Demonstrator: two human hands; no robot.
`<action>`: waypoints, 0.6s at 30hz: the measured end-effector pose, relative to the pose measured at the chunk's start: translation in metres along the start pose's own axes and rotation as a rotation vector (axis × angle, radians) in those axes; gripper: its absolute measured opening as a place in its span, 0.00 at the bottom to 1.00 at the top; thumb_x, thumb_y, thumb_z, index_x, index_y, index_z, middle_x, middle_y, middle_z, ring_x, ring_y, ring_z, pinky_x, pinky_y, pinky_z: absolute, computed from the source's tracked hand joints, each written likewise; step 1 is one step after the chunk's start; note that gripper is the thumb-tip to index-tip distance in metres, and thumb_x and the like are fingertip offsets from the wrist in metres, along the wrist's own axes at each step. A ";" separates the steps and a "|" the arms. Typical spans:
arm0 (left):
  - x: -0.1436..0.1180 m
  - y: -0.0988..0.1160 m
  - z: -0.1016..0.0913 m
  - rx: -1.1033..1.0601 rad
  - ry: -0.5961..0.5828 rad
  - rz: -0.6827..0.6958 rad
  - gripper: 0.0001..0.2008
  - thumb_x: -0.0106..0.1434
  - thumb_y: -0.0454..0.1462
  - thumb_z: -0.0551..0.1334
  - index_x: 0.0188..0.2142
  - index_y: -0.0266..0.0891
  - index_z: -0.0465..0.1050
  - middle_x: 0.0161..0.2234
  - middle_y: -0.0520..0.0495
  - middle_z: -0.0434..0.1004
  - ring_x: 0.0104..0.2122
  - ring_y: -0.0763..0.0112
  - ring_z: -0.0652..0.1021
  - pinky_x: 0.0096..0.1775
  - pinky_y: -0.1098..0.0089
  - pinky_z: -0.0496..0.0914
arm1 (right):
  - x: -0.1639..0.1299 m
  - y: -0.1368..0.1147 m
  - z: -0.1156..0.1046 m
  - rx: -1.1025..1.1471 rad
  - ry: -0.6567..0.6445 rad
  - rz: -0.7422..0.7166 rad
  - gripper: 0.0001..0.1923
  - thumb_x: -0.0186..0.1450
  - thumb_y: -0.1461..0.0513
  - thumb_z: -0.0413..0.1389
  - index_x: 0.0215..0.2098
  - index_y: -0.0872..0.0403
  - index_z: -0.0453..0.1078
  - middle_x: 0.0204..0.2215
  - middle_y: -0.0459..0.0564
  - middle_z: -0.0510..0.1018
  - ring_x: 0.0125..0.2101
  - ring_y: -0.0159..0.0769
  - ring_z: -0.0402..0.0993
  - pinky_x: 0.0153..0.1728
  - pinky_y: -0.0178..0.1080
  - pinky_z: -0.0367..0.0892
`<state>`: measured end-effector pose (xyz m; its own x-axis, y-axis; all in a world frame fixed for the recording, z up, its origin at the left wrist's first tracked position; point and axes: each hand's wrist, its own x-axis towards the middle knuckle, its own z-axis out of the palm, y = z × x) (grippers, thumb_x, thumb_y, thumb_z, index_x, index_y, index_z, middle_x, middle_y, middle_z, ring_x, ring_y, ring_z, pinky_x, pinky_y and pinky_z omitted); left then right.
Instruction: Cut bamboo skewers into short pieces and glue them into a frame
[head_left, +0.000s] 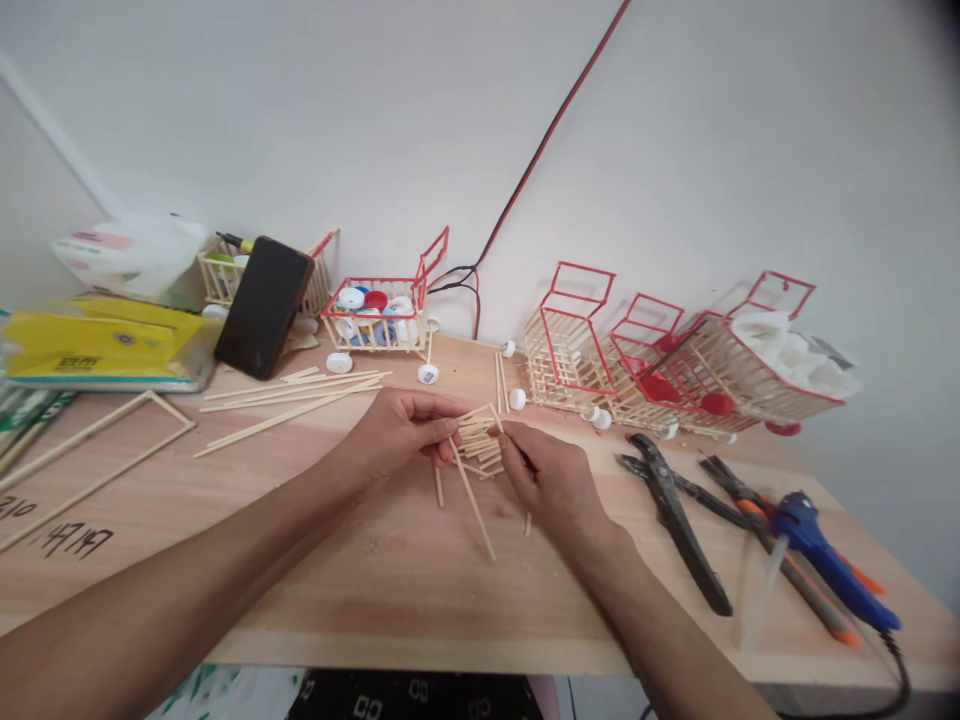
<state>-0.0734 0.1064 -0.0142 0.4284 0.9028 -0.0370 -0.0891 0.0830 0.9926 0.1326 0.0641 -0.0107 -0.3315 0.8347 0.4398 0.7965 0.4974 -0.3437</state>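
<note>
Between my hands is a small frame of thin wooden sticks [480, 443], with a row of short sticks side by side and a few longer ones jutting toward me. My left hand [409, 425] pinches its left side between thumb and fingers. At its right side my right hand [546, 470] is closed, fingers curled around the edge; what exactly its fingertips grip is partly hidden. One long stick [474, 500] slants down from the frame toward the table's front.
Loose sticks [292, 400] lie to the left. Small stick carts, one holding bottle caps [375, 300], others at right [570, 345], line the wall. Pliers [675, 520], cutters [780, 550] and a blue glue gun [832, 560] lie right. A phone [264, 308] leans at left.
</note>
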 end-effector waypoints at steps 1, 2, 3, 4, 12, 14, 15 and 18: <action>0.000 0.000 0.000 0.004 0.002 0.000 0.13 0.56 0.35 0.64 0.42 0.33 0.78 0.25 0.49 0.76 0.21 0.78 0.74 0.25 0.77 0.70 | 0.000 0.000 0.000 0.000 -0.001 0.000 0.12 0.69 0.61 0.47 0.34 0.54 0.71 0.26 0.49 0.77 0.26 0.31 0.72 0.29 0.32 0.60; 0.000 0.000 0.000 0.007 0.003 0.001 0.13 0.56 0.35 0.64 0.42 0.33 0.78 0.24 0.49 0.76 0.21 0.78 0.74 0.25 0.77 0.70 | 0.000 0.000 0.000 0.002 0.000 -0.001 0.12 0.69 0.61 0.47 0.34 0.54 0.71 0.26 0.49 0.77 0.26 0.31 0.72 0.29 0.32 0.60; 0.000 0.000 0.000 0.009 0.002 0.002 0.13 0.56 0.35 0.64 0.42 0.33 0.78 0.24 0.49 0.76 0.21 0.78 0.74 0.25 0.77 0.71 | 0.000 0.000 0.000 0.004 0.003 -0.002 0.12 0.69 0.61 0.47 0.33 0.54 0.71 0.26 0.49 0.77 0.26 0.31 0.72 0.30 0.32 0.60; 0.000 0.000 0.000 0.010 0.000 0.001 0.13 0.56 0.35 0.64 0.42 0.33 0.78 0.24 0.50 0.76 0.21 0.78 0.74 0.25 0.77 0.71 | 0.000 0.000 0.000 0.005 0.006 -0.004 0.12 0.69 0.61 0.47 0.33 0.54 0.71 0.27 0.49 0.77 0.27 0.31 0.73 0.30 0.32 0.61; 0.000 0.002 -0.001 -0.007 -0.004 -0.010 0.13 0.56 0.36 0.65 0.41 0.33 0.78 0.25 0.49 0.77 0.21 0.78 0.74 0.26 0.75 0.73 | -0.001 0.002 -0.001 -0.004 0.016 -0.006 0.12 0.69 0.61 0.47 0.35 0.53 0.72 0.30 0.50 0.79 0.30 0.33 0.75 0.32 0.32 0.63; 0.001 0.002 0.000 -0.022 -0.001 -0.014 0.13 0.56 0.36 0.66 0.41 0.33 0.78 0.26 0.48 0.77 0.22 0.77 0.74 0.27 0.74 0.73 | -0.001 0.003 0.000 -0.006 0.017 -0.013 0.12 0.69 0.61 0.47 0.36 0.53 0.73 0.31 0.51 0.79 0.30 0.33 0.75 0.32 0.33 0.63; 0.001 0.002 0.000 -0.029 -0.001 -0.017 0.13 0.55 0.36 0.66 0.40 0.33 0.78 0.27 0.48 0.77 0.22 0.77 0.74 0.27 0.74 0.73 | -0.001 0.003 0.000 -0.006 0.018 -0.013 0.12 0.69 0.61 0.47 0.36 0.53 0.73 0.31 0.51 0.80 0.31 0.34 0.75 0.32 0.33 0.63; 0.001 0.002 0.000 -0.043 0.009 -0.031 0.13 0.55 0.37 0.66 0.40 0.33 0.78 0.28 0.48 0.77 0.23 0.77 0.75 0.28 0.74 0.74 | 0.000 0.004 -0.001 -0.008 0.021 -0.008 0.12 0.69 0.61 0.47 0.36 0.53 0.73 0.32 0.51 0.80 0.31 0.34 0.75 0.32 0.33 0.63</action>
<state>-0.0729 0.1075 -0.0126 0.4237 0.9032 -0.0686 -0.1146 0.1286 0.9851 0.1361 0.0657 -0.0113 -0.3270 0.8254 0.4601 0.7977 0.5021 -0.3339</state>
